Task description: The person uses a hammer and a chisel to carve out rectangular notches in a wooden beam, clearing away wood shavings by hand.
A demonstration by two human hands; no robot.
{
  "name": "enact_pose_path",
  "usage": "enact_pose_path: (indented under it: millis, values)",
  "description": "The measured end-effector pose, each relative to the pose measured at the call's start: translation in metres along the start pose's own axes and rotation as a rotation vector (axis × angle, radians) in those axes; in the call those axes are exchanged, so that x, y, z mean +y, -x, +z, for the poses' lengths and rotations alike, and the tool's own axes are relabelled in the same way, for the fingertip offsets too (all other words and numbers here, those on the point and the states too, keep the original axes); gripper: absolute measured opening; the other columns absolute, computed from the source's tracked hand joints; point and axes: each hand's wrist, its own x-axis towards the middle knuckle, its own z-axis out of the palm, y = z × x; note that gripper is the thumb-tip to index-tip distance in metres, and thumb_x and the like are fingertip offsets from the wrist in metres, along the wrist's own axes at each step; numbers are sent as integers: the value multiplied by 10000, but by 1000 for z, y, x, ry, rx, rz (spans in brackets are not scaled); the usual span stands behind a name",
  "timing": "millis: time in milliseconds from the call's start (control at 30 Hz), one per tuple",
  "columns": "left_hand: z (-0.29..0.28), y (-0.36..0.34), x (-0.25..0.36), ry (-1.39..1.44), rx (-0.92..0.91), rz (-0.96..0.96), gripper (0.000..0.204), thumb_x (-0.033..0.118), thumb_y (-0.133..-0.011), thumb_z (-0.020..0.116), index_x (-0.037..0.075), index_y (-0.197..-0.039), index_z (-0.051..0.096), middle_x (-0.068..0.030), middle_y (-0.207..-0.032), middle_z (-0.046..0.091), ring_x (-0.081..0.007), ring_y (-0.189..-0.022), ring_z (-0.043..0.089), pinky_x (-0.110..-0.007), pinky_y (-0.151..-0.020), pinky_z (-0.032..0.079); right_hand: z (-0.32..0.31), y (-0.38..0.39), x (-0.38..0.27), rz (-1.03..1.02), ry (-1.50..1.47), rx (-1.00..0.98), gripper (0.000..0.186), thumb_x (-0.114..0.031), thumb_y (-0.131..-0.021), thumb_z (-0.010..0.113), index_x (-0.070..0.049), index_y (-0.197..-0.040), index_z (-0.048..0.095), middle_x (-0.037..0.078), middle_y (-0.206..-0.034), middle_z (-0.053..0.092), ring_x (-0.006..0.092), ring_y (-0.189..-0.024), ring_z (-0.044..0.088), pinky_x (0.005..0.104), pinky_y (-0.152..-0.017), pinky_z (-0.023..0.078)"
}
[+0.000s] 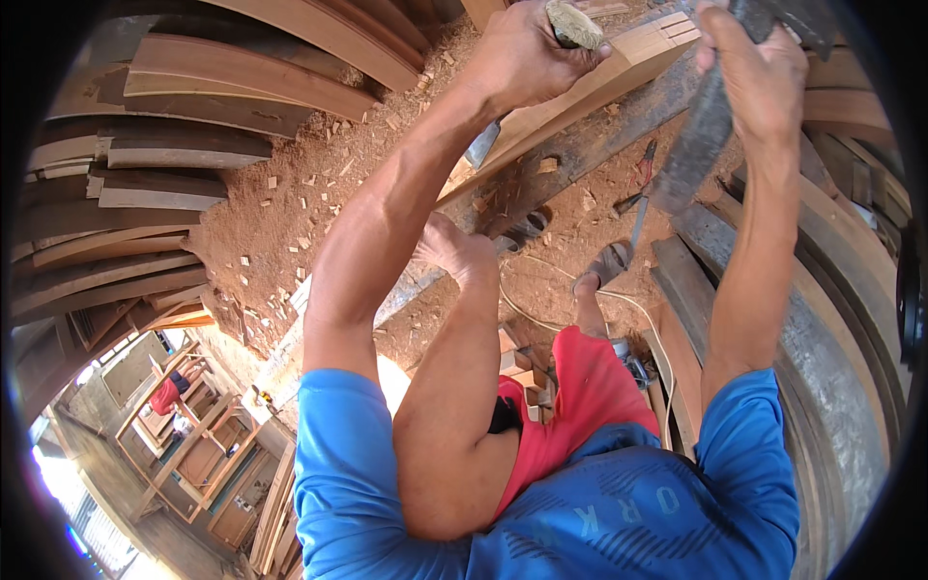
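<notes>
My left hand [527, 60] is closed around a chisel [574, 26], whose pale, frayed handle end points up. Its metal blade [481, 145] shows below my wrist, by the edge of a light wooden beam [633, 60]. Marked lines or cuts run across the beam near its far right end. In my right hand [764, 82], raised over that end, is a dark, worn mallet [698, 145]; its upper part reaches the top edge, and my fingers partly hide it. A gap separates the mallet from the chisel.
My bare foot [456, 246] rests by a grey plank under the beam; my other foot wears a sandal [609, 266]. Pliers [648, 162] and a cord [643, 304] lie on sawdust. Stacked boards [242, 72] line the left, more planks [822, 329] the right. Another person [169, 391] is far left.
</notes>
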Motion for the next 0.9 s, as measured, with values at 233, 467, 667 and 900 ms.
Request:
enact_pose_path:
  millis: [233, 467, 667, 900]
  values:
    - [-7, 3, -3, -180, -34, -135, 315, 124, -888, 758, 23, -1180, 698, -81, -1078, 763, -126, -986, 676, -310, -897, 553, 32, 26, -19, 47, 1, -148, 237, -275, -872, 684, -47, -935, 703, 43, -739, 670, 96, -606, 608, 325, -662, 524]
    - [1, -4, -6, -226, -8, -89, 337, 155, -862, 789, 16, -1156, 705, -114, -1035, 771, -145, -950, 694, -317, -867, 559, 56, 21, 20, -311, 108, 7, 243, -295, -857, 693, -56, -815, 689, 45, -649, 658, 98, -577, 606, 287, -567, 471]
    - [-4, 7, 7, -209, -2, -176, 355, 172, -859, 793, 26, -1172, 707, -124, -1048, 771, -141, -965, 697, -329, -875, 563, 39, 19, 13, 92, 56, -137, 280, -321, -853, 691, -42, -822, 688, 45, -654, 674, 102, -583, 623, 292, -568, 491]
    - [-9, 13, -1, -280, 35, -117, 183, 133, -882, 789, 12, -987, 700, -48, -867, 736, -117, -817, 649, -314, -750, 555, 47, 28, -2, 18, -110, -173, 334, -258, -863, 659, 27, -1035, 644, 122, -729, 646, 195, -638, 640, 383, -638, 541]
